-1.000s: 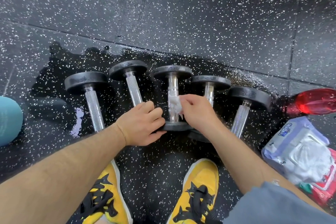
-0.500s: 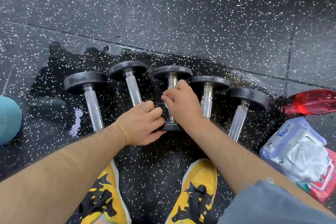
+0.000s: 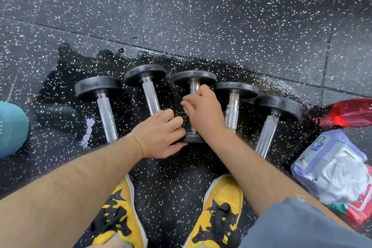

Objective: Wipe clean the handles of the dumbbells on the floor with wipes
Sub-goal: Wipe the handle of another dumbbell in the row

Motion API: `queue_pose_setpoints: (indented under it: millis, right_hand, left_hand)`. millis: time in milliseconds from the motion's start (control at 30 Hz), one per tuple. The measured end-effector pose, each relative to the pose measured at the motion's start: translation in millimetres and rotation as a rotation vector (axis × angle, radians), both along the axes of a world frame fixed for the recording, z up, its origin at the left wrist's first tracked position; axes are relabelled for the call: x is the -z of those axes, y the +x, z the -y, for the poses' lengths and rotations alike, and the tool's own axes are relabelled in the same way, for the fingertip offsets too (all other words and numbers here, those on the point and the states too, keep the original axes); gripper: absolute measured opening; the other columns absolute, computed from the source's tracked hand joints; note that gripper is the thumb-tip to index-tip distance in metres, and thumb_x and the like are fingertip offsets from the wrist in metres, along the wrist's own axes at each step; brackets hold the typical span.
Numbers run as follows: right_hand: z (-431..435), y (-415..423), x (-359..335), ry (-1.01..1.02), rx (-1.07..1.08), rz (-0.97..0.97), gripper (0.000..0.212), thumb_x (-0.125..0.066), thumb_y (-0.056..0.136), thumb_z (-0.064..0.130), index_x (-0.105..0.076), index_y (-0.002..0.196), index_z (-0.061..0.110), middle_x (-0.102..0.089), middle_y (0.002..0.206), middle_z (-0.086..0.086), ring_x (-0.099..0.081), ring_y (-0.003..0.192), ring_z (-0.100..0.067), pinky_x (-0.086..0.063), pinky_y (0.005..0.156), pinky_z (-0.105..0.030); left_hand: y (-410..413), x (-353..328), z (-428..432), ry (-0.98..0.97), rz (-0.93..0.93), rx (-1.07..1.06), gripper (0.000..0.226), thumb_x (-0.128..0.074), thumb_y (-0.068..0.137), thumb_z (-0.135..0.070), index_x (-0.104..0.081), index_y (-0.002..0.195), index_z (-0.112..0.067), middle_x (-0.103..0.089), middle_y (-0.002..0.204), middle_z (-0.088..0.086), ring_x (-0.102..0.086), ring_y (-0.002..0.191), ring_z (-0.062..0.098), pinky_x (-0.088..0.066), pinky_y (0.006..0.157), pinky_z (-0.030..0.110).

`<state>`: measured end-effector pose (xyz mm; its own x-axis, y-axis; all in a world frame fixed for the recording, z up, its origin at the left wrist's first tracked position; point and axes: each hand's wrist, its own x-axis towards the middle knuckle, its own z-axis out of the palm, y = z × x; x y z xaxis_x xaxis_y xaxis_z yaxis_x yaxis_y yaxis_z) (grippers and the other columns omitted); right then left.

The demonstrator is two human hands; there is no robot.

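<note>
Location type: gym, free-weight area. Indicators: black rubber floor tiles [image 3: 221, 16] flecked with white, butted at straight seams [image 3: 328, 50]; five dumbbells [image 3: 151, 96] with knurled steel handles laid side by side on the floor; a red drink bottle [image 3: 350, 112] beside them.

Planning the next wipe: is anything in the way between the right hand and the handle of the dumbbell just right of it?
Nothing visible. The right hand, holding the wipe round the handle of the middle dumbbell, lies directly beside the neighbouring handle, whose visible part is bare.
</note>
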<state>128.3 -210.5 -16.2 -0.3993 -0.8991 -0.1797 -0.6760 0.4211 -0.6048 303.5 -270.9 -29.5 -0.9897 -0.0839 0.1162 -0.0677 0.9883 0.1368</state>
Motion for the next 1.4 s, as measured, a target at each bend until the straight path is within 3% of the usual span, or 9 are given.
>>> queue_pose_setpoints:
  millis: [133, 367, 533, 667, 833, 933, 1000, 1067, 1400]
  right_hand:
    - [-14.6, -0.3, -7.4, -0.025, 0.188, 0.194, 0.013, -0.063, 0.099, 0.022, -0.074, 0.102, 0.017, -0.051, 0.099, 0.006, -0.053, 0.092, -0.009, -0.041, 0.082, -0.014]
    - [-18.2, -5.5, -8.5, 0.179, 0.445, 0.444, 0.016, -0.048, 0.104, 0.019, -0.064, 0.107, 0.021, -0.062, 0.101, 0.009, -0.055, 0.084, 0.000, -0.039, 0.063, -0.016]
    - [5.1, -15.8, -14.8, 0.319, 0.688, 0.827, 0.025, -0.047, 0.097, 0.016, -0.053, 0.073, 0.010, -0.052, 0.076, -0.002, -0.051, 0.075, -0.021, -0.050, 0.074, -0.036]
    - [17.4, -21.8, -21.0, 0.375, 0.799, 1.122, 0.028, -0.035, 0.094, 0.002, -0.062, 0.099, 0.006, -0.072, 0.106, -0.020, -0.072, 0.094, -0.038, -0.058, 0.089, -0.052]
    - [20.8, -23.8, -19.1, 0.394, 0.792, 1.206, 0.034, -0.034, 0.096, 0.003, -0.066, 0.104, 0.002, -0.074, 0.095, -0.018, -0.073, 0.087, -0.036, -0.059, 0.088, -0.050]
    - [12.8, -19.3, -14.3, 0.390, 0.704, 1.023, 0.021, -0.045, 0.093, 0.015, -0.066, 0.095, 0.011, -0.071, 0.092, -0.005, -0.068, 0.084, -0.025, -0.059, 0.084, -0.043]
    - [-1.3, -12.4, -16.5, 0.362, 0.507, 0.638, 0.023, -0.048, 0.095, 0.021, -0.057, 0.076, 0.015, -0.059, 0.075, 0.002, -0.056, 0.070, -0.018, -0.050, 0.063, -0.032]
    - [-18.6, -2.2, -19.3, 0.242, 0.375, 0.357, 0.018, -0.047, 0.100, 0.026, -0.060, 0.089, 0.019, -0.061, 0.079, 0.006, -0.057, 0.071, -0.013, -0.045, 0.057, -0.030]
    - [-15.3, 4.5, -4.5, 0.017, 0.046, -0.088, 0.021, -0.063, 0.097, 0.024, -0.067, 0.084, 0.009, -0.045, 0.091, -0.002, -0.045, 0.086, -0.020, -0.045, 0.069, -0.035]
  left_hand:
    - [0.8, 1.0, 0.9, -0.002, -0.005, 0.005, 0.036, -0.060, 0.095, -0.048, -0.067, 0.085, -0.014, -0.050, 0.083, 0.002, -0.034, 0.077, 0.022, -0.040, 0.064, 0.034]
    - [1.0, 0.1, 0.7, 0.008, 0.007, 0.004, 0.035, -0.061, 0.094, -0.047, -0.066, 0.083, -0.014, -0.049, 0.083, 0.001, -0.032, 0.078, 0.021, -0.040, 0.065, 0.034]
    - [0.8, -0.9, 0.8, 0.003, 0.011, 0.015, 0.036, -0.058, 0.095, -0.047, -0.066, 0.084, -0.014, -0.051, 0.084, 0.001, -0.034, 0.077, 0.021, -0.042, 0.065, 0.034]
    - [1.7, -0.5, 0.1, -0.008, 0.015, 0.014, 0.037, -0.055, 0.096, -0.048, -0.066, 0.084, -0.014, -0.051, 0.084, 0.001, -0.035, 0.077, 0.022, -0.042, 0.065, 0.034]
    - [1.9, -0.8, 1.4, -0.009, 0.015, 0.016, 0.036, -0.058, 0.095, -0.047, -0.064, 0.083, -0.014, -0.049, 0.082, 0.001, -0.033, 0.076, 0.022, -0.043, 0.063, 0.035]
    - [0.8, -0.7, 1.4, -0.019, 0.011, 0.017, 0.037, -0.057, 0.095, -0.047, -0.064, 0.083, -0.013, -0.049, 0.083, 0.002, -0.034, 0.076, 0.023, -0.043, 0.063, 0.036]
    - [0.8, -0.2, 1.6, -0.013, 0.012, 0.018, 0.037, -0.057, 0.096, -0.047, -0.065, 0.083, -0.013, -0.049, 0.083, 0.002, -0.035, 0.075, 0.023, -0.043, 0.063, 0.036]
    - [1.3, 1.1, 1.5, -0.011, 0.015, 0.018, 0.038, -0.056, 0.096, -0.047, -0.065, 0.083, -0.012, -0.049, 0.083, 0.003, -0.036, 0.074, 0.024, -0.042, 0.063, 0.036]
    - [1.2, 1.2, 1.4, 0.001, 0.010, 0.014, 0.040, -0.053, 0.096, -0.047, -0.067, 0.083, -0.012, -0.049, 0.081, 0.004, -0.038, 0.072, 0.024, -0.043, 0.062, 0.038]
